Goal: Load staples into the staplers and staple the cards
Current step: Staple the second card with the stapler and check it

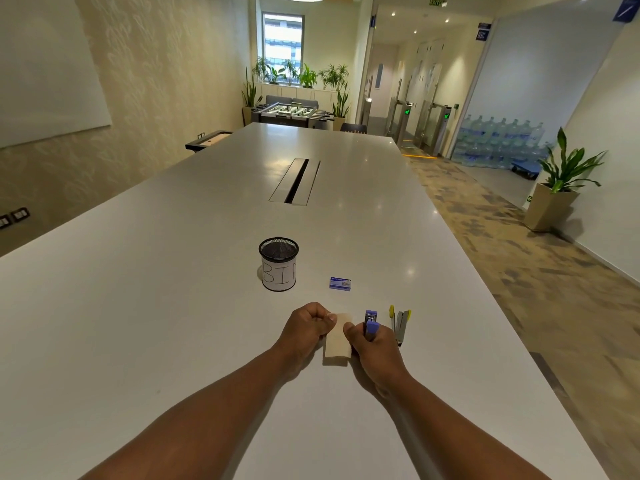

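Surface [173, 306]: mesh cup [278, 264] lettered "BI", contents unseen; staple box [340, 283] beside it; yellow stapler [400, 324] laid open at right. Cards [337, 336] pinched by left hand [306, 327]; purple stapler [371, 325] gripped by right hand [372, 348], just beside cards.

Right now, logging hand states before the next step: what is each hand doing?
Left hand: fingers curled, pinching the card at its left edge.
Right hand: gripping the purple stapler beside the card.

Purple stapler [371, 324] — cream card [337, 341].
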Demonstrator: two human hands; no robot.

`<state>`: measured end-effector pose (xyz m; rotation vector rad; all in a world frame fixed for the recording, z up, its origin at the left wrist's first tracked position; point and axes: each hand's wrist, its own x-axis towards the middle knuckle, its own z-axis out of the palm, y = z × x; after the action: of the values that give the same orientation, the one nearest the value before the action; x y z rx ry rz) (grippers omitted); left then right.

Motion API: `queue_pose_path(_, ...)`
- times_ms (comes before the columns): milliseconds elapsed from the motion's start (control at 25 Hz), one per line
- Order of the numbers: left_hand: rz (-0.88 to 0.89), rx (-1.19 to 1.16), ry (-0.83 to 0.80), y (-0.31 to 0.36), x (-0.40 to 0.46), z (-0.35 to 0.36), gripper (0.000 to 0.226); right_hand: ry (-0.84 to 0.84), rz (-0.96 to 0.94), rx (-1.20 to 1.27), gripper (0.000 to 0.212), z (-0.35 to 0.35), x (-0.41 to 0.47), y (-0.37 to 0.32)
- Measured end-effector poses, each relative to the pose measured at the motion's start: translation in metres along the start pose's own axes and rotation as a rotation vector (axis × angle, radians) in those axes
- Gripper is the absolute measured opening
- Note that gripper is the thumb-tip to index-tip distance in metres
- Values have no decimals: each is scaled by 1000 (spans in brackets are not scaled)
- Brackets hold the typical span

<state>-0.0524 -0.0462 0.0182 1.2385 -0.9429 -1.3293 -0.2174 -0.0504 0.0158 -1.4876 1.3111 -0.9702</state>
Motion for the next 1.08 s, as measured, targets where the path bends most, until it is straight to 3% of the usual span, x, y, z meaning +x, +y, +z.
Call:
queue_pose_path(120, 1, -10, 30, 1, 0, 1, 17, -62, 13, 85, 23, -5, -1, 4)
queue_pose_path(320, 4, 4, 44, 0, 0, 1, 14, -65, -13, -83, 31, -3, 1, 3)
queue_pose_path(600, 17, -52, 104, -5, 7, -4, 19, -152, -61, -30, 24, -9, -5, -1)
queue_pose_path(760, 18, -72, 118, -7, 10, -6, 20, -133, -79, -48, 31, -7, -7, -4)
queue_pose_path(960, 35, -63, 91, -10, 11, -9, 18, -72, -69, -69, 23, -5, -6, 0)
queue_pose_path(1080, 29, -91, 51, -11, 11, -14, 13, -29, -42, 35, 25, -5, -4, 4)
